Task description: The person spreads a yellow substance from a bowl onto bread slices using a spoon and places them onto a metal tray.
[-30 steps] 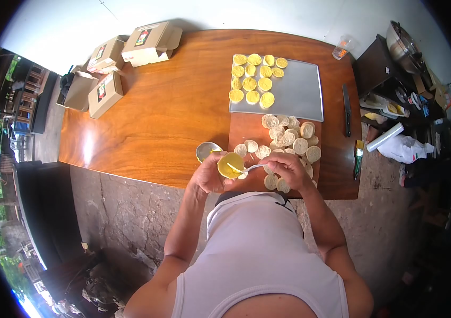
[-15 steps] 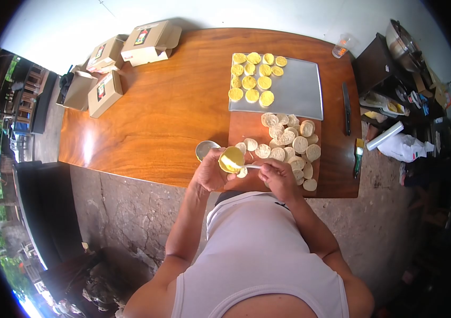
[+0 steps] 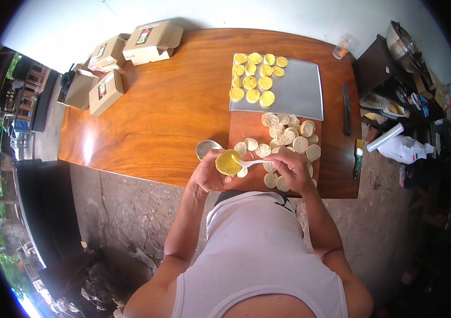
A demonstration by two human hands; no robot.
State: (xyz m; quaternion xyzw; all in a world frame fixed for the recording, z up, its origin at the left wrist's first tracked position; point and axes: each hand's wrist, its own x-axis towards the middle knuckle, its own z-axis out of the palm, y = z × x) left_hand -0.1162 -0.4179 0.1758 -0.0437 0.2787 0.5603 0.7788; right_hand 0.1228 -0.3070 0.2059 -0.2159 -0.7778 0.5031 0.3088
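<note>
A person's left hand (image 3: 208,175) grips a round bread slice (image 3: 229,162) coated in yellow spread, fingers curled around its edge, while the right hand (image 3: 290,168) is closed on the handle of a small white spoon (image 3: 252,163) whose tip rests on the slice. Just behind the left hand sits a small metal bowl (image 3: 206,148). Beyond the right hand plain bread rounds (image 3: 289,139) crowd a wooden cutting board (image 3: 246,124), with a metal tray (image 3: 299,93) of yellow-coated rounds (image 3: 254,79) farther off.

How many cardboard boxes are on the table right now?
4, all at the far left corner: top box, one beside it, one nearer, open one at the edge.
</note>
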